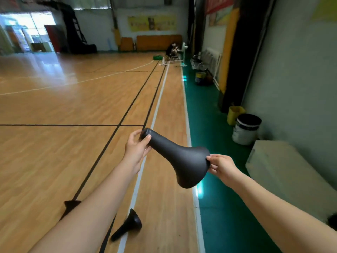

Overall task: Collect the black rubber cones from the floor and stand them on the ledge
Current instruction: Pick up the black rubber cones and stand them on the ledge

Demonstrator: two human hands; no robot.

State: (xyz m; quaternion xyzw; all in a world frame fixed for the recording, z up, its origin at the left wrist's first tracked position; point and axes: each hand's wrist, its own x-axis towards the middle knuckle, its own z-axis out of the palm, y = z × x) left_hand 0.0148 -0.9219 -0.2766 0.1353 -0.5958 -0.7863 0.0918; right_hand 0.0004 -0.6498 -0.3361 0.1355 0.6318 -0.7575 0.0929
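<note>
A black rubber cone (175, 154) is held in the air on its side, above the court's white sideline. My left hand (137, 145) grips its narrow tip. My right hand (219, 164) pinches the rim of its wide base. A second black cone (128, 225) lies tipped over on the wooden floor near the bottom. A third cone (71, 205) lies further left, partly hidden behind my left forearm. The pale ledge (284, 170) runs along the right wall, to the right of my right hand.
A white bucket with a black liner (245, 129) and a yellow bin (234, 114) stand beyond the ledge on the green strip (209, 114). More buckets, a fan and a seated person are at the far end. A dark object (332, 220) sits at the right edge.
</note>
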